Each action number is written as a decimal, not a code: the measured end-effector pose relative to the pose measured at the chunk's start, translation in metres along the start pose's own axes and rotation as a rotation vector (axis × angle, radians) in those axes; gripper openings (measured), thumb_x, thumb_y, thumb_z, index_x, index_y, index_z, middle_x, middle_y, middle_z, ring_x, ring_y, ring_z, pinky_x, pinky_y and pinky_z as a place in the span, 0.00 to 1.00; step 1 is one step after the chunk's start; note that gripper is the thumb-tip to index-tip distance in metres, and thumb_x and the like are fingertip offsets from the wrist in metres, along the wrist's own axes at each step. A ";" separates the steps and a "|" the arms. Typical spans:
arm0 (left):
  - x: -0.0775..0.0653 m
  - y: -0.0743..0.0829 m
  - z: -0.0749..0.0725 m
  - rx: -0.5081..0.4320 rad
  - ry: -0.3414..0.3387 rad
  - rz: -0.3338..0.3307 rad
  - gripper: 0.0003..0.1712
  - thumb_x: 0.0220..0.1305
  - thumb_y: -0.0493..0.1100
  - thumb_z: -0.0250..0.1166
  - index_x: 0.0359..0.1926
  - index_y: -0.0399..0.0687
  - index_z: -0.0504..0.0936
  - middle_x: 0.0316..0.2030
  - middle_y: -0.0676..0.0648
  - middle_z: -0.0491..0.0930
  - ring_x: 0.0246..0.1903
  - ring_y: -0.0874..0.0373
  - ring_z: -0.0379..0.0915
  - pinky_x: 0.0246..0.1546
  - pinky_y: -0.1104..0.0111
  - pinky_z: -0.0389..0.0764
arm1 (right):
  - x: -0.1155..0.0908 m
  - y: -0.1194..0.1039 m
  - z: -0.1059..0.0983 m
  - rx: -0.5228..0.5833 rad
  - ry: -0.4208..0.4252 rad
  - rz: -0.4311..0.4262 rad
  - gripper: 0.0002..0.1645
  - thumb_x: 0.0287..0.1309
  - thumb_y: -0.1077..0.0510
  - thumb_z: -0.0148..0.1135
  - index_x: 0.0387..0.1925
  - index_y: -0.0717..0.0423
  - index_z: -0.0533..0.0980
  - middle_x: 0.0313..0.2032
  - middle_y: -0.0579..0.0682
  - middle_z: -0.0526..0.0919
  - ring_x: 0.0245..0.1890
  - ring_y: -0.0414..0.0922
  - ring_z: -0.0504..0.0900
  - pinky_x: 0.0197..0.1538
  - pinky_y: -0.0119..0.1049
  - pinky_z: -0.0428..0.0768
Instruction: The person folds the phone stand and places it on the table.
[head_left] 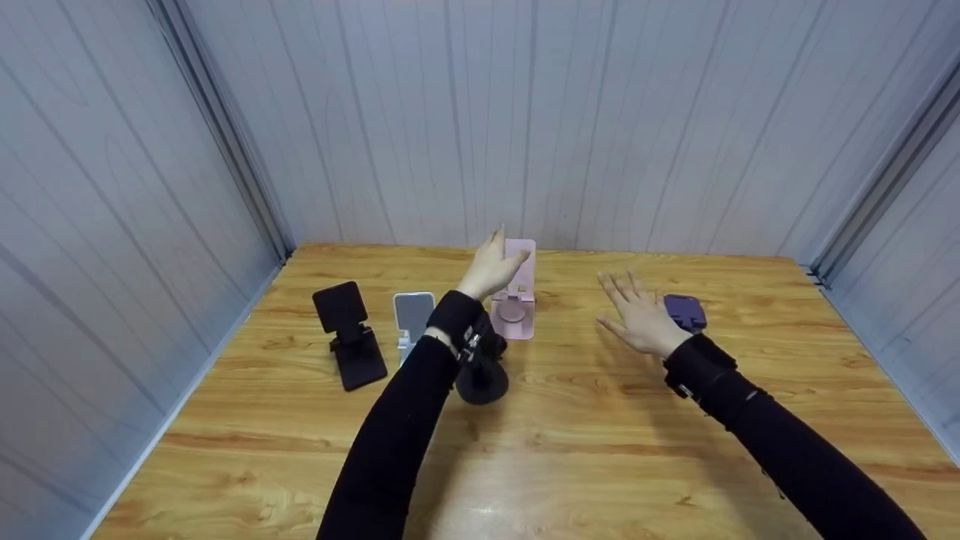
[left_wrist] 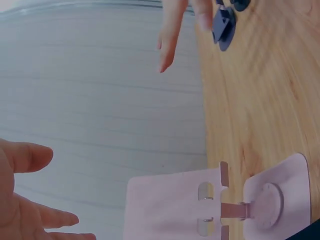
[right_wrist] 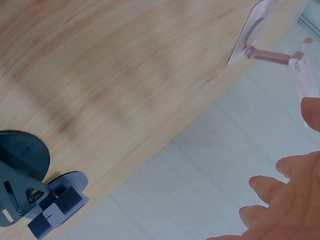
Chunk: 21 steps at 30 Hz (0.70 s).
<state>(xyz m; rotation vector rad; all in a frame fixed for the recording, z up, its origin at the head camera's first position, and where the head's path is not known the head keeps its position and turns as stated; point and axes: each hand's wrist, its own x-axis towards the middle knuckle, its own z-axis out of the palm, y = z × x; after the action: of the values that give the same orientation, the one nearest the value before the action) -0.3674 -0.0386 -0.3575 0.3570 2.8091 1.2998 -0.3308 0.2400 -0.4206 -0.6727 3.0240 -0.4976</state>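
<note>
My left hand (head_left: 491, 268) hovers beside the upright plate of a pink phone stand (head_left: 512, 319), fingers extended. In the left wrist view a gap shows between that hand (left_wrist: 30, 200) and the pink stand (left_wrist: 175, 205). My right hand (head_left: 641, 319) is held in the air with its fingers spread, to the left of a purple phone stand (head_left: 684, 309) in the head view. Seen from the right wrist, this hand (right_wrist: 292, 200) touches nothing. The purple stand (right_wrist: 60, 205) appears there beside a dark stand (right_wrist: 22, 160), which the right arm largely hides from the head camera.
On the left of the wooden table (head_left: 247, 450) stand a black phone stand (head_left: 352, 337) and a white one with a grey plate (head_left: 412, 315), partly behind my left arm. A round dark base (head_left: 481, 381) shows under my left wrist. Pale panel walls (head_left: 600, 135) enclose the table.
</note>
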 end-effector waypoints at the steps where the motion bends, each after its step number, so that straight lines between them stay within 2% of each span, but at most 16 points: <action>1: 0.002 -0.002 0.000 -0.007 0.000 -0.017 0.43 0.81 0.48 0.52 0.83 0.31 0.45 0.82 0.29 0.47 0.83 0.37 0.42 0.84 0.53 0.47 | -0.001 -0.002 0.001 0.004 0.005 -0.007 0.44 0.82 0.52 0.53 0.84 0.65 0.46 0.83 0.68 0.46 0.82 0.70 0.35 0.73 0.83 0.37; 8: 0.011 -0.021 -0.007 0.012 0.001 -0.084 0.41 0.75 0.39 0.50 0.81 0.23 0.48 0.79 0.27 0.56 0.80 0.37 0.52 0.82 0.56 0.57 | -0.003 -0.009 0.006 -0.003 0.002 -0.038 0.44 0.81 0.52 0.54 0.83 0.66 0.47 0.82 0.69 0.47 0.82 0.71 0.37 0.74 0.82 0.38; 15: 0.013 -0.031 -0.018 -0.024 -0.061 -0.142 0.42 0.74 0.40 0.51 0.81 0.24 0.49 0.80 0.28 0.55 0.81 0.37 0.51 0.82 0.56 0.58 | -0.002 -0.014 0.011 -0.008 0.005 -0.052 0.44 0.81 0.52 0.56 0.83 0.66 0.48 0.81 0.70 0.51 0.82 0.70 0.39 0.74 0.83 0.38; 21: 0.013 -0.030 -0.023 0.025 -0.100 -0.145 0.36 0.73 0.39 0.53 0.76 0.23 0.61 0.75 0.27 0.65 0.74 0.38 0.64 0.75 0.54 0.69 | -0.003 -0.015 0.012 -0.008 -0.017 -0.059 0.44 0.81 0.52 0.55 0.83 0.66 0.47 0.82 0.70 0.49 0.82 0.70 0.38 0.74 0.82 0.36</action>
<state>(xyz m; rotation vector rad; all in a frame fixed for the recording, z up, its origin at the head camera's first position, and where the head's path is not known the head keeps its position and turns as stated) -0.3886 -0.0716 -0.3647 0.2076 2.7132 1.1841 -0.3212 0.2244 -0.4279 -0.7648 2.9995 -0.4788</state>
